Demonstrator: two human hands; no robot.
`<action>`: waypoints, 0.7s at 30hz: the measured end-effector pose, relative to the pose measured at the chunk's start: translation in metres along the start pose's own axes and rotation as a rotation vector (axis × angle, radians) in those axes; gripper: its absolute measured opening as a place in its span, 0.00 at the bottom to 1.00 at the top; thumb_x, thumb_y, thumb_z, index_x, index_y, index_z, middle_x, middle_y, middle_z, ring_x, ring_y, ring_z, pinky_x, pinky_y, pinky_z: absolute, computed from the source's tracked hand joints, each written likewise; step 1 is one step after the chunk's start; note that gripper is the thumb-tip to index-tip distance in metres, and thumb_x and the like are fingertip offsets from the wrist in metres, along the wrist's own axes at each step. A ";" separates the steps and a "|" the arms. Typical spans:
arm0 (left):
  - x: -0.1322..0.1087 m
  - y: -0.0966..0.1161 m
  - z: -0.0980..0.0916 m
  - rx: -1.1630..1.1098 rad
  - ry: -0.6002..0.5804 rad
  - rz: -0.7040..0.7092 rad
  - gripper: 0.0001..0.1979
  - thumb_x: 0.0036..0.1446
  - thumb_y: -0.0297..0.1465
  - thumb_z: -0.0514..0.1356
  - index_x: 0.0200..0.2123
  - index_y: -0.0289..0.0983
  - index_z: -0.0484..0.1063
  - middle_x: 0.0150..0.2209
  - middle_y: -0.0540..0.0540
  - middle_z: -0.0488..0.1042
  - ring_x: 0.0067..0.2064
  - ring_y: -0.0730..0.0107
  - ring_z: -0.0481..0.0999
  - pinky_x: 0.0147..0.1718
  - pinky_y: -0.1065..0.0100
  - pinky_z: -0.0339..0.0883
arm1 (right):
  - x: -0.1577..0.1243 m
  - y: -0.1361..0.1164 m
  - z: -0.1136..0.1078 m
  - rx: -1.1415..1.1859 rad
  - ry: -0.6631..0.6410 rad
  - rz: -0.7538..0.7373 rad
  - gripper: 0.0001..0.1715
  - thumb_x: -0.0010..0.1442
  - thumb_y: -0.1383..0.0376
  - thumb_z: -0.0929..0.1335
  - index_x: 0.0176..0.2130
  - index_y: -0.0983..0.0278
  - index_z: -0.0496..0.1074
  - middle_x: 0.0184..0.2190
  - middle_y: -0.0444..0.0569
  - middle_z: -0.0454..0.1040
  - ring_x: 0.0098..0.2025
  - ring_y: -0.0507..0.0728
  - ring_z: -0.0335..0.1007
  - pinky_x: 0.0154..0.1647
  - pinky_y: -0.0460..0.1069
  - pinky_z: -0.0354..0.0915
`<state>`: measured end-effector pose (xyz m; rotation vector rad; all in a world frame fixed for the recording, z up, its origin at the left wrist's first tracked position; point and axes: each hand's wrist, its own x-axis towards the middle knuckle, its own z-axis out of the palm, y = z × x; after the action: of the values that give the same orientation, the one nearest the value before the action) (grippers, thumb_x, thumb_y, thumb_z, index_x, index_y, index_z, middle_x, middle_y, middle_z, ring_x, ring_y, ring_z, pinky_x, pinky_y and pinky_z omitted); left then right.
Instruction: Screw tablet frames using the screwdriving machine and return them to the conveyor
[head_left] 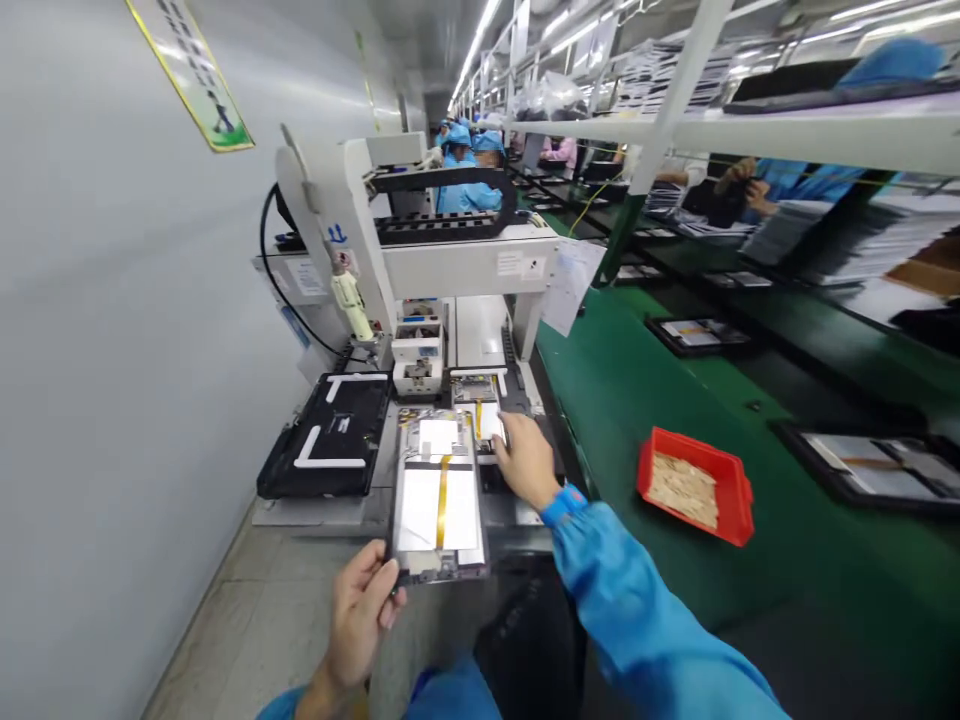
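Observation:
My left hand [360, 605] pinches the lower left corner of an opened tablet [420, 505], held tilted in front of the machine. Its inside faces up, with white battery panels and an orange ribbon strip. Behind it, a second opened tablet [489, 421] lies in the right-hand fixture of a white benchtop machine [457, 268], partly covered by the first one. At that tablet's right edge is my right hand [529, 462], thumb and forefinger closed on it; the fingertips are partly hidden. To the left sits a black fixture [345, 428] with white L-shaped strips.
A red bin [739, 500] of small tan pieces stands on the green bench [600, 370] at right. More opened tablets [697, 335] lie along the dark conveyor line [757, 375]. A grey wall [150, 350] closes the left side. Co-workers in blue [469, 195] sit farther back.

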<state>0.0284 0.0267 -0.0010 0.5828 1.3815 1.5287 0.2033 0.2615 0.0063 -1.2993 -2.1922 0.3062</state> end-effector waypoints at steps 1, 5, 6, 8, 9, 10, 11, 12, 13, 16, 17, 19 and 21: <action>0.002 0.002 -0.009 -0.014 0.063 -0.008 0.19 0.50 0.46 0.68 0.29 0.37 0.68 0.16 0.55 0.65 0.15 0.83 0.53 0.15 0.79 0.48 | 0.024 -0.011 0.020 -0.018 -0.019 -0.016 0.24 0.62 0.67 0.65 0.57 0.68 0.67 0.53 0.61 0.71 0.56 0.65 0.65 0.58 0.57 0.62; 0.010 0.003 -0.029 -0.078 0.220 -0.068 0.22 0.43 0.48 0.71 0.30 0.38 0.70 0.17 0.55 0.66 0.15 0.84 0.52 0.14 0.79 0.48 | 0.085 -0.039 0.076 -0.044 -0.039 -0.029 0.27 0.58 0.66 0.69 0.56 0.71 0.65 0.57 0.67 0.66 0.62 0.69 0.57 0.63 0.62 0.52; 0.012 0.002 -0.032 -0.088 0.236 -0.081 0.23 0.42 0.49 0.71 0.30 0.38 0.71 0.17 0.55 0.65 0.15 0.84 0.52 0.14 0.80 0.48 | 0.092 -0.042 0.083 -0.048 -0.037 -0.022 0.28 0.57 0.67 0.70 0.55 0.73 0.65 0.58 0.68 0.65 0.63 0.71 0.54 0.64 0.64 0.49; 0.016 -0.001 -0.033 -0.099 0.250 -0.090 0.23 0.41 0.49 0.72 0.30 0.38 0.71 0.16 0.55 0.65 0.15 0.84 0.52 0.15 0.80 0.48 | 0.100 -0.044 0.093 -0.045 -0.028 0.000 0.29 0.54 0.70 0.71 0.54 0.75 0.66 0.60 0.71 0.62 0.66 0.73 0.49 0.66 0.65 0.43; 0.018 -0.002 -0.033 -0.102 0.249 -0.089 0.23 0.42 0.49 0.72 0.29 0.38 0.71 0.16 0.55 0.64 0.15 0.84 0.52 0.15 0.80 0.48 | 0.102 -0.044 0.095 -0.036 -0.022 0.015 0.30 0.52 0.72 0.71 0.54 0.75 0.66 0.61 0.72 0.61 0.66 0.73 0.48 0.66 0.65 0.42; 0.020 -0.003 -0.032 -0.107 0.246 -0.087 0.22 0.42 0.48 0.72 0.29 0.38 0.71 0.16 0.55 0.64 0.15 0.84 0.52 0.15 0.79 0.49 | 0.104 -0.045 0.095 -0.020 -0.017 0.031 0.30 0.51 0.73 0.71 0.54 0.75 0.66 0.62 0.71 0.61 0.66 0.73 0.48 0.66 0.65 0.41; 0.022 -0.004 -0.031 -0.114 0.240 -0.083 0.22 0.43 0.48 0.71 0.30 0.38 0.71 0.16 0.55 0.64 0.15 0.84 0.52 0.15 0.79 0.49 | 0.107 -0.044 0.092 0.001 -0.011 0.050 0.30 0.50 0.74 0.70 0.54 0.75 0.67 0.62 0.70 0.60 0.66 0.73 0.48 0.66 0.65 0.41; 0.025 -0.004 -0.029 -0.119 0.227 -0.080 0.22 0.44 0.48 0.71 0.30 0.38 0.71 0.16 0.55 0.64 0.15 0.84 0.52 0.15 0.79 0.50 | 0.110 -0.043 0.088 0.029 -0.005 0.071 0.30 0.50 0.74 0.70 0.53 0.74 0.67 0.63 0.69 0.60 0.66 0.73 0.50 0.66 0.65 0.43; 0.028 -0.004 -0.028 -0.122 0.212 -0.076 0.22 0.45 0.48 0.71 0.31 0.38 0.71 0.16 0.55 0.64 0.16 0.84 0.52 0.16 0.79 0.50 | 0.114 -0.040 0.081 0.064 0.003 0.095 0.29 0.50 0.73 0.70 0.53 0.73 0.68 0.63 0.68 0.61 0.65 0.72 0.52 0.65 0.65 0.46; 0.040 -0.003 -0.020 -0.106 0.152 -0.044 0.20 0.48 0.46 0.70 0.30 0.37 0.69 0.17 0.56 0.63 0.17 0.84 0.54 0.17 0.80 0.50 | 0.126 -0.020 0.049 0.201 0.038 0.179 0.27 0.54 0.68 0.67 0.54 0.71 0.69 0.59 0.66 0.66 0.60 0.70 0.61 0.61 0.62 0.55; 0.047 -0.002 -0.015 -0.100 0.131 -0.028 0.20 0.49 0.45 0.70 0.29 0.37 0.68 0.17 0.56 0.63 0.17 0.84 0.54 0.17 0.80 0.50 | 0.128 -0.010 0.036 0.257 0.049 0.205 0.25 0.56 0.66 0.66 0.54 0.71 0.70 0.57 0.64 0.69 0.59 0.68 0.63 0.60 0.61 0.57; 0.065 -0.002 -0.003 -0.084 0.075 0.004 0.20 0.51 0.45 0.69 0.27 0.37 0.65 0.17 0.57 0.63 0.17 0.84 0.54 0.16 0.80 0.48 | 0.129 0.011 0.014 0.385 0.063 0.245 0.23 0.60 0.62 0.63 0.52 0.70 0.72 0.52 0.60 0.74 0.56 0.65 0.68 0.57 0.58 0.62; 0.089 -0.002 0.014 -0.071 0.007 0.031 0.20 0.52 0.45 0.67 0.27 0.37 0.64 0.17 0.57 0.62 0.17 0.84 0.53 0.16 0.80 0.47 | 0.122 0.029 -0.001 0.525 0.071 0.269 0.24 0.61 0.57 0.63 0.49 0.69 0.75 0.46 0.57 0.78 0.51 0.63 0.72 0.52 0.56 0.67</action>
<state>0.0036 0.1107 -0.0213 0.5580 1.3236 1.5987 0.1802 0.3805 0.0373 -1.2670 -1.7107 0.8612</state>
